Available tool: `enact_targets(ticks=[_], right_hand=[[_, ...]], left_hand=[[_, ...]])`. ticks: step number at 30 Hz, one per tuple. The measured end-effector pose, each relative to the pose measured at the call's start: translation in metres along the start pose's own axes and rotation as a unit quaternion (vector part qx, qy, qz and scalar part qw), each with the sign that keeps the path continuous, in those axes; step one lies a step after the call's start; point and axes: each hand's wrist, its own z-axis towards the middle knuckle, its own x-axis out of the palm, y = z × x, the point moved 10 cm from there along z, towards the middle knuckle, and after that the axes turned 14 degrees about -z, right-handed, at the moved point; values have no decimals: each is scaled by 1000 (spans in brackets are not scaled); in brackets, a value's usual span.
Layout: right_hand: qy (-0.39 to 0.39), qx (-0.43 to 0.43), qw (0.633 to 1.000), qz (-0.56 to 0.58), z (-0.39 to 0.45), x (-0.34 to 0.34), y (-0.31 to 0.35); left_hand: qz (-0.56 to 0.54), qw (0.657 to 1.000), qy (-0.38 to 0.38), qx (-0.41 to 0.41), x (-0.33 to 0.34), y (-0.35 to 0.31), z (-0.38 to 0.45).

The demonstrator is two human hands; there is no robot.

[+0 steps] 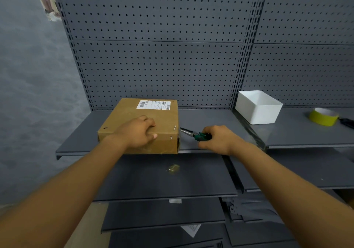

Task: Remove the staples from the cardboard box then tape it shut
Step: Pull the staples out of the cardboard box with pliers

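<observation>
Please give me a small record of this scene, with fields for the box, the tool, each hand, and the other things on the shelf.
box: cardboard box on shelf, staples visible near right edge
tool: green-handled pliers, tips beside box
left hand: rests on box top
right hand: grips pliers
other: white bin, yellow tape roll to the right

barcoded label (153,105) on cardboard box (134,125), print illegible
</observation>
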Motion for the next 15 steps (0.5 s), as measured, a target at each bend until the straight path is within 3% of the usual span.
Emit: enact_targets(ticks=[7, 15], right_hand=[[-3, -23, 1000, 2, 7, 2, 9], [19, -46, 999, 2, 7, 2, 9]], left_hand=[[21, 998, -63, -17, -6, -9, 4], [30, 998, -50, -30, -3, -12, 7]])
